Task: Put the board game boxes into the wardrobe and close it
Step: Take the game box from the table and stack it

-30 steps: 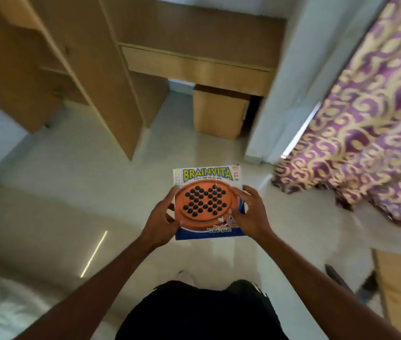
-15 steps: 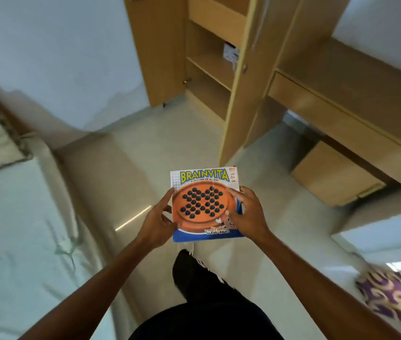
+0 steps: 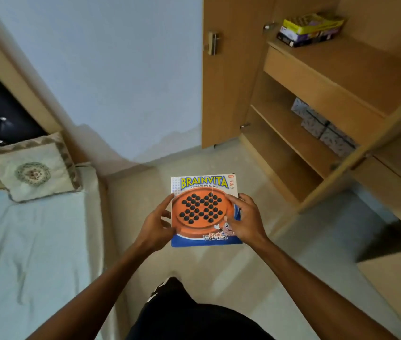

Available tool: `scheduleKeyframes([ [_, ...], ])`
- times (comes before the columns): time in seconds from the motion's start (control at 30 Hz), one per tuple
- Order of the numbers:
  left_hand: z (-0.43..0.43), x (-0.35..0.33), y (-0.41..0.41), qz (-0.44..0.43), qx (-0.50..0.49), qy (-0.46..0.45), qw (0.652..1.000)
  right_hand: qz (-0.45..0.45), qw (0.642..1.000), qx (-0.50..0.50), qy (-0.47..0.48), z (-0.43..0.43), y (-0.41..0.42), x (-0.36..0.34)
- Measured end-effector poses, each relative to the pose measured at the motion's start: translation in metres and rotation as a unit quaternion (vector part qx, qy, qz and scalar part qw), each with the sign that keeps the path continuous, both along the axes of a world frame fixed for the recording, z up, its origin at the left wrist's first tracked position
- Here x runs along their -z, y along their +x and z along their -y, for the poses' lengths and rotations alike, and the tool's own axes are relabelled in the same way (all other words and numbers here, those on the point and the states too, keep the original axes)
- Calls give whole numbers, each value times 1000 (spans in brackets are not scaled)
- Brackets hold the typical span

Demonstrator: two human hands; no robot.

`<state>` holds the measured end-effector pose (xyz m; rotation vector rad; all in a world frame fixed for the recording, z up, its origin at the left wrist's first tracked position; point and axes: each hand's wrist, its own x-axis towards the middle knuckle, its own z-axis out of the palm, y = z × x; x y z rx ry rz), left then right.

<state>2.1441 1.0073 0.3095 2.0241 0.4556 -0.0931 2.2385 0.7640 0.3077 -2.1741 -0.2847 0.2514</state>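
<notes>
I hold a flat Brainvita game box (image 3: pixel 204 212), white and blue with an orange peg board printed on it, level in front of me above the floor. My left hand (image 3: pixel 156 225) grips its left edge and my right hand (image 3: pixel 244 220) grips its right edge. The wooden wardrobe (image 3: pixel 322 94) stands open at the upper right, its left door (image 3: pixel 226 69) swung wide. Two stacked game boxes (image 3: pixel 309 29), yellow over dark purple, lie on its upper shelf.
Patterned grey storage boxes (image 3: pixel 322 123) sit on a lower wardrobe shelf. A bed (image 3: pixel 27 253) with a pale sheet and an embroidered cushion (image 3: pixel 30 171) fills the left side. A second wardrobe door edge (image 3: pixel 356 163) juts out at right. Tiled floor (image 3: pixel 219 266) lies between bed and wardrobe.
My view has swung left from the desk and curtain to the open wardrobe and the bed. The Brainvita box stays held in both hands the same way.
</notes>
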Motion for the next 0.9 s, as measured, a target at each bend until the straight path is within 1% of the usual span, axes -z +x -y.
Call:
scheduleKeyframes([
  [0.13,-32,3,87,12,-18,-22,1000,4,1000,3,2,-33,89,7],
  [0.2,-49,6,147,13,-9,-26,1000,6,1000,19,7,-48,145,12],
  [0.3,-66,6,236,9,31,-22,999,-2,998,56,4,-61,216,9],
  [0.37,-75,2,306,3,65,-18,998,-16,995,97,12,-65,266,3],
  [0.47,-76,-11,400,5,125,6,992,-13,988,151,36,-62,328,-16],
  [0.6,-54,-27,522,13,184,-5,983,-6,971,232,51,-41,414,-34],
  [0.73,-12,-46,636,4,233,-62,971,25,956,287,60,-10,502,-46],
  [0.83,17,-56,711,-12,263,-75,962,46,947,311,64,13,562,-53],
  [0.9,48,-63,780,-3,277,-73,958,61,941,326,71,40,620,-58],
])
